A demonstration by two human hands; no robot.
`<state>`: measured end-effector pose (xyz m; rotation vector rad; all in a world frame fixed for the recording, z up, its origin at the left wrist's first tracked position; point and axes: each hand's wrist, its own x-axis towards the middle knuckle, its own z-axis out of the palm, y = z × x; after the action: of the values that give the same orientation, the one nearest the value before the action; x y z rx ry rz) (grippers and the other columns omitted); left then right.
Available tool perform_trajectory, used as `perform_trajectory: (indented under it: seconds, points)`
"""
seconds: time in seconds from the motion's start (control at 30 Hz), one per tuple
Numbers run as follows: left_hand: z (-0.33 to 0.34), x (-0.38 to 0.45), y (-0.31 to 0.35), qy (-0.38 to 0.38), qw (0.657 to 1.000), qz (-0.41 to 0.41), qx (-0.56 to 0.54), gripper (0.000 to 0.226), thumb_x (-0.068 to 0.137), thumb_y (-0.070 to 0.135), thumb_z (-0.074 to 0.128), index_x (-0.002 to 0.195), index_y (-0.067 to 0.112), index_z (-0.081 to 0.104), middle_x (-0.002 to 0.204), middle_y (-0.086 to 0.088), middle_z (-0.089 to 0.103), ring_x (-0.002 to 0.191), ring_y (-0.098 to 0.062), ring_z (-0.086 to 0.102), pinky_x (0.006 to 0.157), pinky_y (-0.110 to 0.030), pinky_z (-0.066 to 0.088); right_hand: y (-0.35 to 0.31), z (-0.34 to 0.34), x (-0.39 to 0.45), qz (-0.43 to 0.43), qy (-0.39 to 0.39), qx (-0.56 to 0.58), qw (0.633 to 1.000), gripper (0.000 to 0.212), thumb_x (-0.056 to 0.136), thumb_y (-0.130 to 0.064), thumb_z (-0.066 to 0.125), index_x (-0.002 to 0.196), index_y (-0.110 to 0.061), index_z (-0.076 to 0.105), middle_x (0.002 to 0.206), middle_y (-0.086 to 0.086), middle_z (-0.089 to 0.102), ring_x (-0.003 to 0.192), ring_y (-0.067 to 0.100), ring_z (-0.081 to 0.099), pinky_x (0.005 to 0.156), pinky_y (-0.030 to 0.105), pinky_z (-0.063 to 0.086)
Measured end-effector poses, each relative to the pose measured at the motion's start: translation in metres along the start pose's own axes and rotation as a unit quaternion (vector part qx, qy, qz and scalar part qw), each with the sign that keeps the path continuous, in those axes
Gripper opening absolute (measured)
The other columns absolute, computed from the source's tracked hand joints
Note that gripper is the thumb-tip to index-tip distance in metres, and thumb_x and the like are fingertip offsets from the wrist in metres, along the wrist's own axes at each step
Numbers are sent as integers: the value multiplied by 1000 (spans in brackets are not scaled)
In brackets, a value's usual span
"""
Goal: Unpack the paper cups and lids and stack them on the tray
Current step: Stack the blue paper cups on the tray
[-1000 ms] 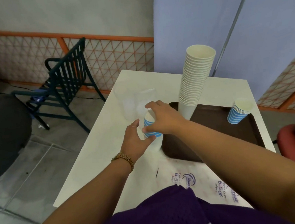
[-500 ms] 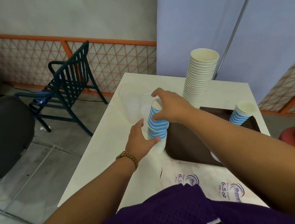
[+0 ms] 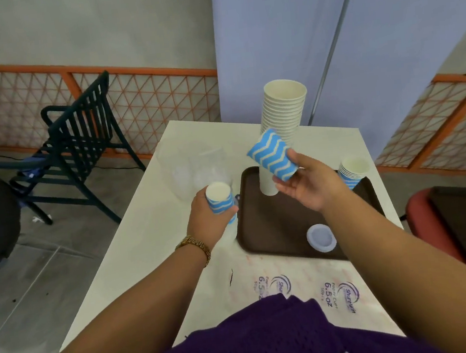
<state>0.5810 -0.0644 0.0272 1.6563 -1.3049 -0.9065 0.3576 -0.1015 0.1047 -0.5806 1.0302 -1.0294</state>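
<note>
Right of my right hand, which grips a tilted blue-striped cup bottom-up, sits the short blue-striped stack; left hand grips the remaining cups upright.

This is looking like a café patio. An orange lattice fence is running at eleven o'clock behind a slatted chair. A brown serving tray is sitting on the table.

L hand grips blue cups; R hand holds blue cup tilted.

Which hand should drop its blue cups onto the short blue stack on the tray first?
Right hand, probably. It holds its blue-striped cups over the tray, nearer the short blue stack. The left hand grips its cups off the tray's left edge.
</note>
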Motion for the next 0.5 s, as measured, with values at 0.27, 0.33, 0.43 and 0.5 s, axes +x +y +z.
perform_trajectory:
  seconds: [0.27, 0.33, 0.43, 0.5]
  points:
    - [6, 1, -6, 21, 999, -1, 28, 61, 74, 27, 84, 124, 16, 52, 119, -2, 60, 105, -13, 58, 92, -26, 46, 28, -63, -8, -5, 22, 201, 979, 53, 81, -45, 64, 119, -7, 62, 111, 13, 70, 105, 32, 68, 92, 50, 53]
    - [6, 1, -6, 26, 999, 1, 26, 60, 74, 23, 84, 125, 13, 52, 118, -3, 60, 105, -16, 59, 93, -28, 47, 27, -74, -8, -19, 10, 225, 974, 51, 85, -44, 62, 120, -7, 61, 115, 14, 69, 110, 34, 66, 94, 52, 51]
    - [7, 0, -5, 35, 999, 2, 26, 58, 74, 21, 84, 123, 11, 53, 115, -4, 61, 105, -19, 60, 94, -34, 49, 22, -90, -5, -39, -8, 259, 965, 54, 87, -45, 60, 125, -7, 59, 121, 16, 66, 115, 37, 63, 96, 54, 49]
    - [8, -1, -3, 39, 999, 7, 33, 58, 74, 21, 84, 122, 11, 54, 113, -3, 62, 102, -18, 60, 93, -35, 49, 19, -99, -1, -50, -13, 257, 965, 53, 85, -43, 59, 124, -7, 58, 119, 16, 66, 115, 38, 63, 98, 56, 47]
